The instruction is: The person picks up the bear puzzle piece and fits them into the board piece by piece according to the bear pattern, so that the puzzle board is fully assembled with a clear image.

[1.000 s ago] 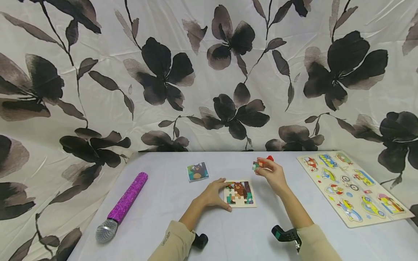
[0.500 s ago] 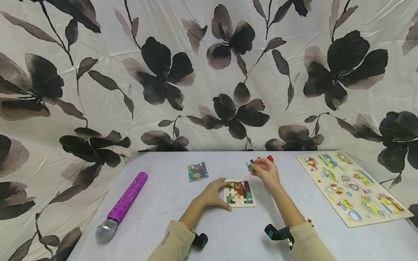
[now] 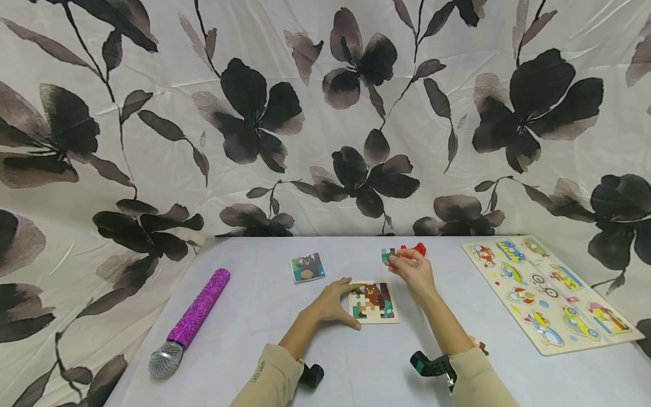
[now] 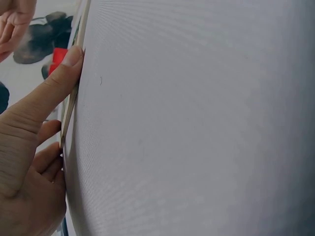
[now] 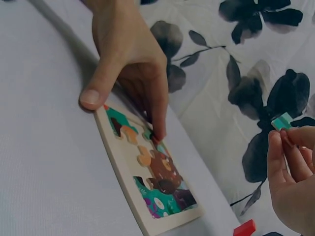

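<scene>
My left hand (image 3: 333,302) holds a small wooden jigsaw board (image 3: 373,321) by its left side, with the thumb at the near corner and a finger at the far edge. A partly filled bear picture lies in the board, with bare gaps in its recess visible in the right wrist view. Beyond the board's far right corner, my right hand (image 3: 414,272) pinches a green and brown puzzle piece (image 3: 387,255) between thumb and fingers, raised above the table. The right wrist view shows that piece (image 5: 282,121) nearly edge-on at the fingertips.
A bear picture card (image 3: 307,267) lies behind the left hand. Red pieces (image 3: 420,249) sit behind the right hand, and a brown piece (image 3: 479,343) beside the right forearm. A glittery pink microphone (image 3: 195,316) is at left, a vehicle puzzle board (image 3: 546,302) at right.
My right hand has moved left and slightly nearer with the puzzle piece, turning it so its face shows more. My left hand keeps its hold on the jigsaw board.
</scene>
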